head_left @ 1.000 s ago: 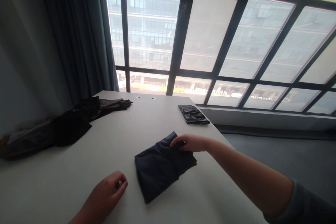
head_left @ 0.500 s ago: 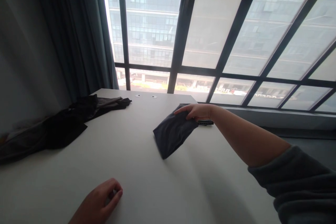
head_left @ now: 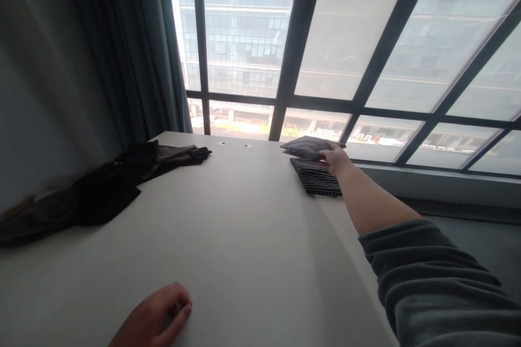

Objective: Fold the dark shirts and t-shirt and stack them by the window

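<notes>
My right hand [head_left: 335, 158] reaches to the far right of the white table [head_left: 244, 227] and grips a folded dark grey garment [head_left: 307, 147] by its near right edge. The garment is held above a folded black-and-white striped garment [head_left: 315, 176], which lies at the table's right edge. My forearm hides part of the striped cloth. At the near left, my left hand [head_left: 157, 314] is curled just over the tabletop, thumb against the fingertips, with nothing visible in it.
Dark clothes [head_left: 106, 190] lie in a loose heap along the table's left side. Two small white round fittings [head_left: 247, 146] are set in the far end of the tabletop. Behind stand a dark curtain [head_left: 126, 54] and a large framed window [head_left: 244, 27].
My right hand has carried the grey garment away from me and to the right, over the striped garment, which now shows more. My left hand has hardly moved.
</notes>
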### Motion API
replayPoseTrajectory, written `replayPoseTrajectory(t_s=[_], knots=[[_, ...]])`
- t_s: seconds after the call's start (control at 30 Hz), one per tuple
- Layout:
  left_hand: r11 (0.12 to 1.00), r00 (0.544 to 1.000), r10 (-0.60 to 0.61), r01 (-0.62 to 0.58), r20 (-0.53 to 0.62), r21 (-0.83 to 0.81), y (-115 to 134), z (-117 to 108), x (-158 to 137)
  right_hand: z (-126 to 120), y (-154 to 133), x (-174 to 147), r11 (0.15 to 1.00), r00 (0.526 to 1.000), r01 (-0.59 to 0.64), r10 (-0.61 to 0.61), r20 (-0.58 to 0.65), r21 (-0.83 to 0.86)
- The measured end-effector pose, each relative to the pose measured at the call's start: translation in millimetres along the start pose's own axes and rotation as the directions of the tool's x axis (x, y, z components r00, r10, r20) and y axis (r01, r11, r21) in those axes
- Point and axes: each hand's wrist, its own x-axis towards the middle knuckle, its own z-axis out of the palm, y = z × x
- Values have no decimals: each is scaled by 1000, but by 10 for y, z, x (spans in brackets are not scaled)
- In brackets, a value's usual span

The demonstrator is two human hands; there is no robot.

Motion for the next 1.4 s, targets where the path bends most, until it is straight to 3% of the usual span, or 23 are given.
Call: replayPoseTrajectory(t_s=[0.13, 0.23, 0.4, 0.57, 0.63, 0.7, 0.8, 0.93, 1.0, 1.13, 1.4], knots=[[1000, 1000, -3, 3, -13, -13, 21, -8, -9, 56, 745, -47, 981, 977, -194, 191, -95, -24], [1000, 1000, -11, 11, -19, -14, 26, -12, -13, 35, 1145, -93, 966, 963, -254, 247, -104, -51], [1000, 1000, 3, -4, -15, -21, 28, -26, -7, -17, 1408, -148, 976, 978, -161, 138, -155, -149], [1000, 1000, 15, -15, 2, -20, 27, -28, -5, -64, 1559, -537, 931, 977, 29, -104, -188, -363], [1000, 1000, 17, -18, -7, -9, 39, -25, -15, -52, 1612, -782, 892, 977, 126, -187, -101, -434], [1000, 999, 24, -23, -23, 7, 61, -23, -26, -21, 1635, -1041, 850, 969, 241, -240, 62, -468], [998, 998, 38, -36, -44, 42, 109, -30, -38, 22, 1616, -1421, 796, 912, 398, -289, 292, -455], [994, 993, 88, -82, -76, 74, 168, -57, -48, 6, 1586, -1872, 664, 819, 550, -311, 481, -506], [988, 986, 144, -137, -88, 77, 172, -62, -49, -22, 1581, -2076, 601, 791, 590, -296, 535, -539], [967, 966, 225, -207, -123, 149, 112, -27, -38, -45, 1540, -2497, 545, 784, 597, -240, 572, -589], [912, 954, 234, -149, -186, 382, -13, 153, 23, 63, 1346, -3356, 502, 766, 597, -126, 630, -626]])
